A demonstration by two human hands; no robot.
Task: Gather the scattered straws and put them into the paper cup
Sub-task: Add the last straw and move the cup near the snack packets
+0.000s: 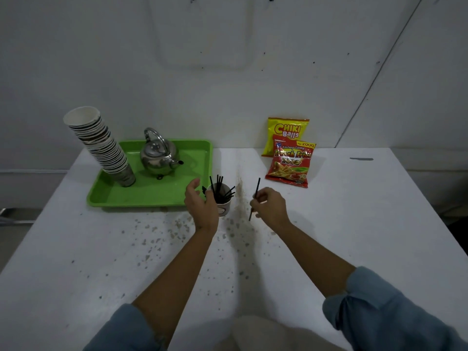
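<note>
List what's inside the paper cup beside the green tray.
Thin black plastic straws stand in the small white paper cup, tops fanning above its rim. Its wall and the left hand hide their lower ends.

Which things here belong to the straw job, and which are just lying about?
Job in hand:
paper cup, with straws in it
loose straw, pinched in the right hand
left hand, at the cup's side

Lying about:
green tray
stack of cups and kettle, both on the tray
yellow snack bag
red snack bag
</note>
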